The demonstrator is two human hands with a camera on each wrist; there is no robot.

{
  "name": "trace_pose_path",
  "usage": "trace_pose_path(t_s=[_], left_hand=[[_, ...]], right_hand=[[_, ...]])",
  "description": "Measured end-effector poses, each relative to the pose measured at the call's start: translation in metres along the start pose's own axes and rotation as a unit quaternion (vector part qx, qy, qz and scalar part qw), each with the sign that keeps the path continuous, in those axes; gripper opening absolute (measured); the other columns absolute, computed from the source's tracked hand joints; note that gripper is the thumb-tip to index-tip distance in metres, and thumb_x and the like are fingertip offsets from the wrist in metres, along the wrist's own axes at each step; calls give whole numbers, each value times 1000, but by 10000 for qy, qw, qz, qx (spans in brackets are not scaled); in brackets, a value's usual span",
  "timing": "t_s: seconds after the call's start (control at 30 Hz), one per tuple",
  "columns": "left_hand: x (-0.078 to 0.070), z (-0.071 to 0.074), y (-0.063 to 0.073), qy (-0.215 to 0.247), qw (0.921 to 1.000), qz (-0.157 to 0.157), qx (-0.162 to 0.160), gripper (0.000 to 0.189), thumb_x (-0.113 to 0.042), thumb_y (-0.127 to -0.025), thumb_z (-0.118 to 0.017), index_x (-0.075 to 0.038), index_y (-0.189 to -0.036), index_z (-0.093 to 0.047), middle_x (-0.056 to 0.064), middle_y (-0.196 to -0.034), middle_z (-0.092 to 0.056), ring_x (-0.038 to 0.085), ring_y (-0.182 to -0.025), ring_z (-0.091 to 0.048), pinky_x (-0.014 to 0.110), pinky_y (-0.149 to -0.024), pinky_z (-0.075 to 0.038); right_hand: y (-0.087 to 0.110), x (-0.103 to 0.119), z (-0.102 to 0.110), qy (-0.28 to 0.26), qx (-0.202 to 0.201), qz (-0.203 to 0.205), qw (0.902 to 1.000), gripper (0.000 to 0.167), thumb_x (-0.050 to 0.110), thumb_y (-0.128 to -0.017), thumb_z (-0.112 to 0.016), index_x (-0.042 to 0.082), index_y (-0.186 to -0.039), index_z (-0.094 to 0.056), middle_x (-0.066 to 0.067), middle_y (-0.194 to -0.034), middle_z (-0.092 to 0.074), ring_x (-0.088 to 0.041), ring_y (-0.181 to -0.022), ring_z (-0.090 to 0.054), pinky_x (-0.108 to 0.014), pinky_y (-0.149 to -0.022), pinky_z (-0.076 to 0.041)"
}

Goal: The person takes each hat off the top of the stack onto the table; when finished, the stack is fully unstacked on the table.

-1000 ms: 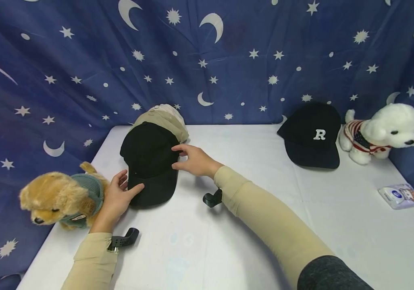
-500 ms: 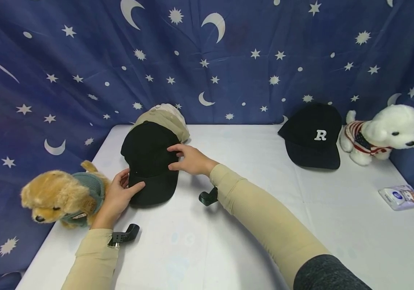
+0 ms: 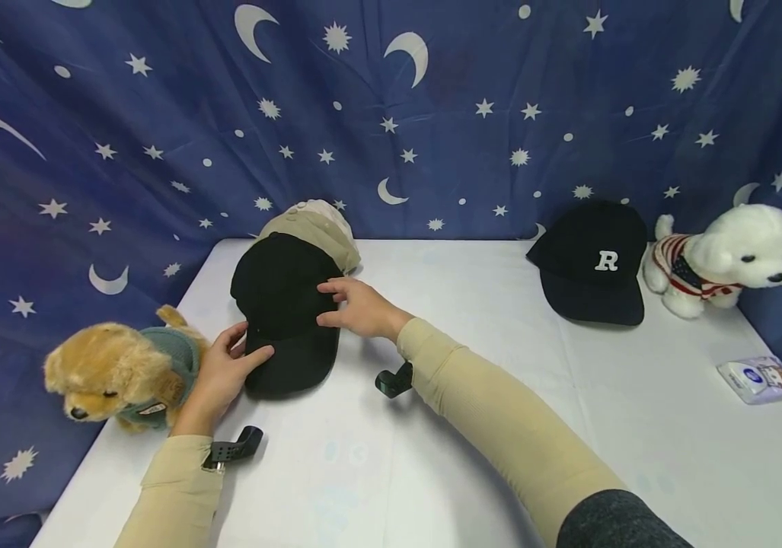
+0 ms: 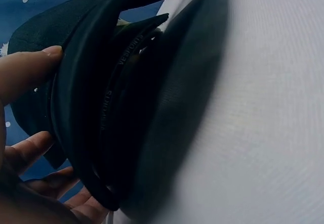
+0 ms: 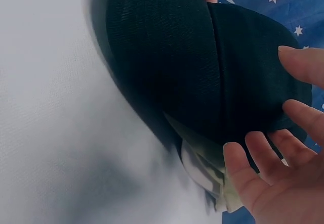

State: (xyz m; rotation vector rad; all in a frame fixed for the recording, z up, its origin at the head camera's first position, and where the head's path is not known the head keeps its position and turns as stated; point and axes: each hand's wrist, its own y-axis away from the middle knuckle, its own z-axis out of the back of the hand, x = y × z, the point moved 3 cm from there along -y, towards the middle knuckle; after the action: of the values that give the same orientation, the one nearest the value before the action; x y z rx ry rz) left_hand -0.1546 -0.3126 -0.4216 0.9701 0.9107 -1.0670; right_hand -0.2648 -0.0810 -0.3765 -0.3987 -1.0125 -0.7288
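A plain black baseball cap (image 3: 284, 289) leans at the front of a small stack, with its brim toward me. My left hand (image 3: 219, 377) holds the brim's left side, thumb on top and fingers under the edge in the left wrist view. At the crown's right side is my right hand (image 3: 363, 310), thumb and fingers spread and loosely bent close against the cloth. Behind the black cap show a beige cap (image 3: 315, 228) and a whitish cap (image 3: 330, 213), both mostly hidden. Lettering runs along the inner band (image 4: 106, 107) in the left wrist view.
A tan plush dog (image 3: 106, 365) in a teal top sits beside my left forearm. Far right on the white table (image 3: 473, 365) are a black cap with an R (image 3: 592, 262), a white plush dog (image 3: 740, 255) and a wipes packet (image 3: 761, 379). A starry curtain (image 3: 459, 152) hangs behind.
My right hand has shifted slightly left, its fingertips further over the black cap's side. The left hand keeps its place on the brim, and the head view has tilted a little.
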Motion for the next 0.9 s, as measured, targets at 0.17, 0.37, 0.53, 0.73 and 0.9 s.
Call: trace_pose_path(t_s=[0.17, 0.37, 0.53, 0.73, 0.9], left_hand=[[-3, 2, 7, -76, 10000, 40, 0, 87, -23, -96, -70, -6, -160, -14, 18, -163, -15, 35, -146, -28, 51, -111, -33], [-16, 2, 15, -338, 9994, -52, 1, 87, -29, -95, -72, -9, -161, -18, 21, -160, -24, 35, -142, -34, 45, -104, -41], [-30, 3, 22, -389, 9990, -205, 36, 84, -27, -95, -71, -10, -160, -21, 21, -159, -26, 34, -141, -33, 19, -89, -44], [-42, -1, 24, -234, 9979, -604, 83, 80, -18, -96, -70, -7, -159, -22, 16, -160, -23, 33, -138, -33, 11, -82, -43], [-51, -10, 25, -39, 9963, -849, 152, 77, -11, -96, -69, -6, -158, -25, 14, -158, -26, 23, -125, -39, 14, -81, -44]], right_hand=[[4, 5, 1, 20, -81, 67, 9999, 62, 19, -92, -71, 7, -149, -47, -9, -156, -38, -25, -134, -48, -34, -106, -41], [9, 8, 6, 57, -322, 204, 9993, 62, 19, -93, -71, 7, -148, -47, -7, -153, -41, -25, -131, -49, -33, -102, -44], [13, 11, 12, 121, -552, 422, 9975, 62, 18, -92, -71, 7, -148, -47, -8, -152, -40, -26, -126, -49, -38, -104, -43], [18, 16, 22, 179, -937, 573, 9938, 66, 18, -91, -73, 7, -149, -46, -11, -150, -40, -24, -121, -50, -36, -98, -45], [21, 14, 29, 110, -1231, 514, 9910, 69, 21, -91, -75, 8, -151, -44, -13, -148, -38, -24, -118, -47, -31, -88, -48]])
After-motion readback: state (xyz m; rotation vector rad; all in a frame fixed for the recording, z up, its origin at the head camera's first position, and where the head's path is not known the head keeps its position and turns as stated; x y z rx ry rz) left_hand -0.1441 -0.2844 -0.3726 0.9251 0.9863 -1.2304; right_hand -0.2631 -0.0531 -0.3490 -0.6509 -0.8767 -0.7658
